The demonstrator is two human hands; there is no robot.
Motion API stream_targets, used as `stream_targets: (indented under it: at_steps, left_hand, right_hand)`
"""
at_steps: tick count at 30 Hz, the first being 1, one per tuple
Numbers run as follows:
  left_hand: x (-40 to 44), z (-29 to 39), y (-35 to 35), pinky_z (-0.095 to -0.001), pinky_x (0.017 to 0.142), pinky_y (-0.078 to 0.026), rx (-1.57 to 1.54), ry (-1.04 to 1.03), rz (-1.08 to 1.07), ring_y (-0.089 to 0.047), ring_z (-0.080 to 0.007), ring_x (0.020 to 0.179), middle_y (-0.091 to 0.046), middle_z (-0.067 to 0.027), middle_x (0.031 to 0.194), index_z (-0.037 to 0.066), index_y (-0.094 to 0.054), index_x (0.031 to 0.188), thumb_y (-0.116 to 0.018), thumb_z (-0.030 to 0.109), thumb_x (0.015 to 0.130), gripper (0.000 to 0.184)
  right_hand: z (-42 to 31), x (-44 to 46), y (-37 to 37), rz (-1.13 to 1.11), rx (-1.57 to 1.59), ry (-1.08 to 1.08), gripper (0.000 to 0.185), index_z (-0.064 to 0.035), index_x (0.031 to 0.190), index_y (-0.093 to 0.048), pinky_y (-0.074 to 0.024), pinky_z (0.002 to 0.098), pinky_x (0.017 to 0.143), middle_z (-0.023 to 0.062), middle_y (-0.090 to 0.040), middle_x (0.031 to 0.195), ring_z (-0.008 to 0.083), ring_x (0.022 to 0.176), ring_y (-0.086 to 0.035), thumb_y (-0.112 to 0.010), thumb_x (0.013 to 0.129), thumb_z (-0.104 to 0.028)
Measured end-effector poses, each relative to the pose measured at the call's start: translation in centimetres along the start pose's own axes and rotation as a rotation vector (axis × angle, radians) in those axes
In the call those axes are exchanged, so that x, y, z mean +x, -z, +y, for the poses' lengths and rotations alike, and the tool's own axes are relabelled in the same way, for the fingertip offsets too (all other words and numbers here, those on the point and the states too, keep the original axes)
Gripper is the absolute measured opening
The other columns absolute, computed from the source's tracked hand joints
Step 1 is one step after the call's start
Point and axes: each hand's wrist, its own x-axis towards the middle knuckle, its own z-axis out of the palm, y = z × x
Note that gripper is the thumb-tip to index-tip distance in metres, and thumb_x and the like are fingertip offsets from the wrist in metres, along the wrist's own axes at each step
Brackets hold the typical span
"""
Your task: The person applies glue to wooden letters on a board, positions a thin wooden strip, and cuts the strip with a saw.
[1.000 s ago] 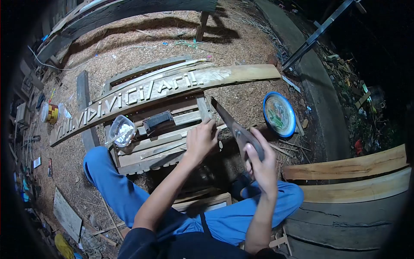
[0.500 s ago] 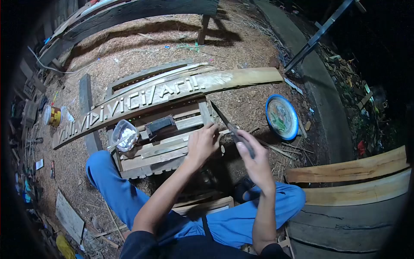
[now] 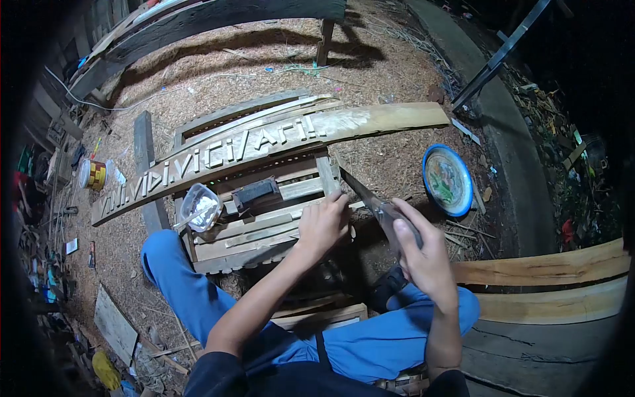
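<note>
My right hand (image 3: 423, 255) is wrapped around the handle of a handsaw (image 3: 362, 192), its dark blade pointing up and to the left. Just left of the blade, my left hand (image 3: 322, 223) is closed over a thin wooden strip (image 3: 356, 206) at the right edge of a slatted wooden crate (image 3: 241, 262). The fingertips partly hide the strip. Behind the hands lies a long board (image 3: 397, 115) with raised wooden letters reading "vini.vidi.vici/ari!!.". A plastic tub (image 3: 187, 210) with white paste and a stick stands on the crate, beside a dark block (image 3: 256, 192).
A blue-rimmed plate (image 3: 426, 173) lies on the sawdust to the right. Curved planks (image 3: 549, 270) rest at lower right. A wooden bench (image 3: 218, 25) stands at the back, and a patterned bucket (image 3: 96, 175) sits far left.
My right hand has moved right and slightly down, drawing the handsaw with it. My left hand keeps its hold by the strip. The whole view has shifted a little.
</note>
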Motion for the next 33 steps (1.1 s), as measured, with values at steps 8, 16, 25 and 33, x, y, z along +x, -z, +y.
stream_targets:
  at_steps: [8, 16, 25, 33]
  left_hand:
    - [0.3, 0.1, 0.5, -0.0526, 0.062, -0.051, 0.096, -0.031, -0.075, -0.067, -0.0401, 0.073, -0.063, -0.0134, 0.098, 0.008, -0.058, 0.099, -0.068, 0.026, 0.092, 0.022]
    - [0.4, 1.0, 0.8, -0.0531, 0.065, -0.05, 0.056, 0.033, -0.092, -0.066, -0.0432, 0.083, -0.062, -0.0144, 0.096, 0.006, -0.058, 0.097, -0.075, 0.022, 0.086, 0.025]
    - [0.4, 0.8, 0.3, -0.0534, 0.066, -0.05, 0.064, 0.026, -0.086, -0.067, -0.0413, 0.082, -0.063, -0.0147, 0.097, 0.006, -0.057, 0.096, -0.071, 0.026, 0.091, 0.024]
    - [0.3, 0.2, 0.7, -0.0534, 0.067, -0.05, 0.029, -0.011, -0.072, -0.067, -0.041, 0.082, -0.063, -0.0143, 0.1, 0.007, -0.059, 0.098, -0.069, 0.027, 0.093, 0.023]
  right_hand:
    - [4.0, 0.5, -1.4, 0.073, 0.098, 0.05, 0.037, 0.0029, 0.132, -0.064, -0.0523, 0.0342, 0.092, 0.0177, -0.073, 0.114, 0.0194, 0.101, -0.068, -0.057, 0.106, -0.024]
    - [5.1, 0.7, -2.2, 0.097, 0.313, -0.158, 0.037, 0.0022, 0.13, -0.065, -0.0531, 0.0311, 0.075, 0.0122, -0.074, 0.106, 0.0145, 0.082, -0.064, -0.056, 0.107, -0.025]
    - [6.2, 0.7, -2.3, 0.17, 0.253, 0.02, 0.035, 0.0039, 0.126, -0.066, -0.051, 0.0339, 0.096, 0.0161, -0.074, 0.113, 0.0202, 0.108, -0.069, -0.054, 0.107, -0.023]
    - [0.9, -2.8, 1.9, 0.019, 0.473, -0.257, 0.037, -0.0034, 0.134, -0.063, -0.0312, 0.022, 0.048, -0.007, -0.049, 0.067, 0.0012, 0.055, -0.042, -0.054, 0.109, -0.029]
